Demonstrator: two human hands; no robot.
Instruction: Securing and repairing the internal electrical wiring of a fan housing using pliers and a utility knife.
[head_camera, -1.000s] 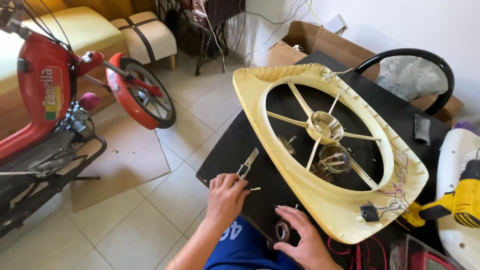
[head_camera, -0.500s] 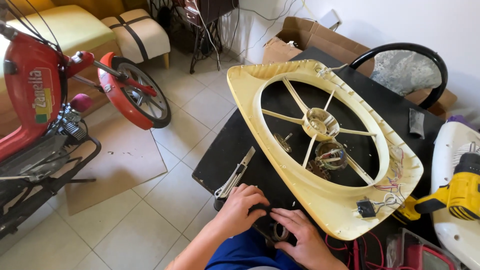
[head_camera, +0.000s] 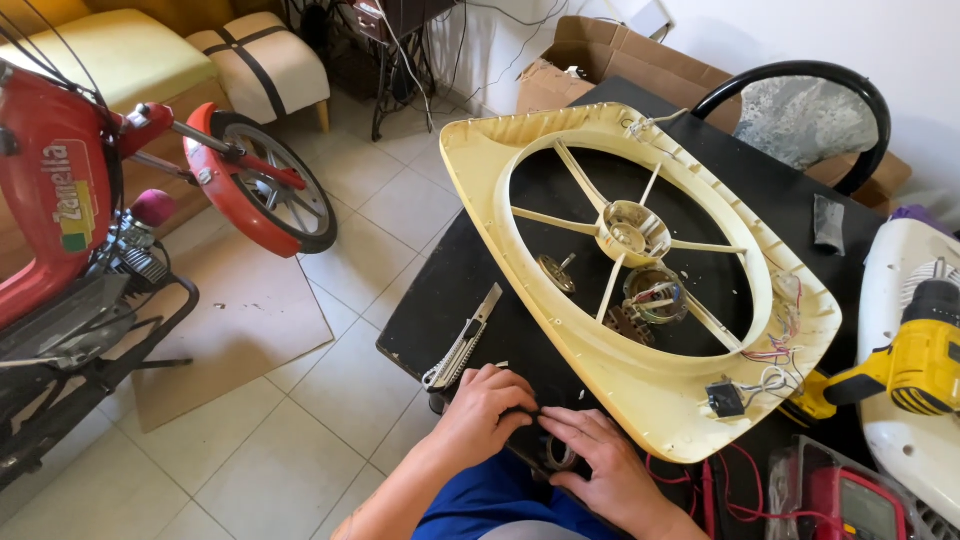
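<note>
My left hand (head_camera: 488, 405) and my right hand (head_camera: 603, 462) meet at the near edge of the black table (head_camera: 440, 300). Between them is a small roll of black tape (head_camera: 558, 455). My right hand's fingers curl over the roll, and my left hand's fingertips pinch its dark top edge. A grey utility knife (head_camera: 464, 342) lies just beyond my left hand, pointing away. A large cream plastic fan housing (head_camera: 640, 395) with spokes, a hub and loose coloured wires lies tilted on the table, right of the hands.
A yellow cordless drill (head_camera: 915, 372) and a red multimeter (head_camera: 860, 505) with red leads lie at the right. A red moped (head_camera: 60, 200) stands left on the tiled floor, over a cardboard sheet (head_camera: 235, 330). A black chair (head_camera: 800, 80) and cardboard boxes (head_camera: 610, 55) are behind.
My left hand has come away from beside the utility knife and joined my right hand on the tape roll. The knife stays on the table.
</note>
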